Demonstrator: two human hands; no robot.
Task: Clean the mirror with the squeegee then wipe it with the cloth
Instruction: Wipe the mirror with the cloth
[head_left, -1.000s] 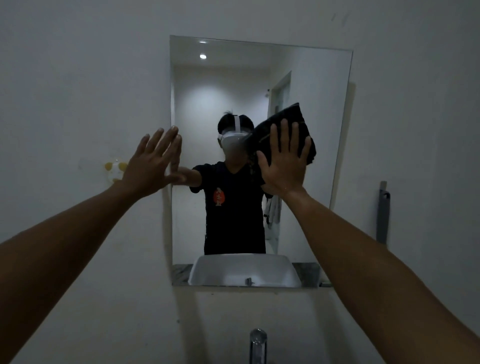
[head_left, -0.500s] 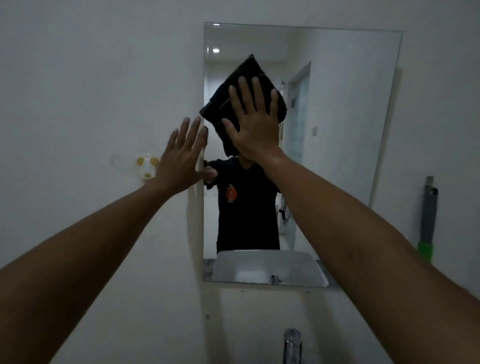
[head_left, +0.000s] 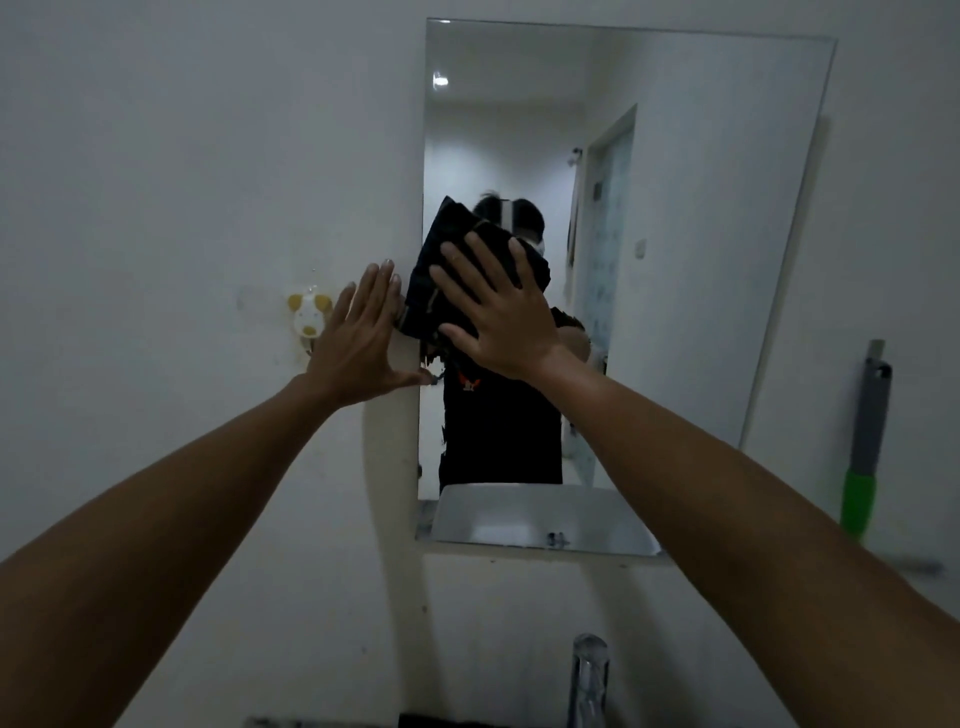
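Observation:
A frameless mirror (head_left: 701, 249) hangs on the white wall. My right hand (head_left: 498, 312) lies flat with fingers spread on a dark folded cloth (head_left: 441, 270), pressing it against the glass near the mirror's left edge at mid height. My left hand (head_left: 358, 338) rests flat and empty on the wall just left of the mirror, thumb touching its edge. The squeegee (head_left: 865, 441), grey with a green grip, stands upright against the wall at the far right, away from both hands.
A small yellow-and-white wall hook (head_left: 309, 317) sits left of my left hand. A chrome tap (head_left: 587, 675) rises at the bottom centre. The mirror reflects a person in a black shirt, a basin and a doorway.
My right hand has slid the cloth down and left on the glass, from the upper area to the left edge at mid height. The view has shifted left; my left hand stays on the wall.

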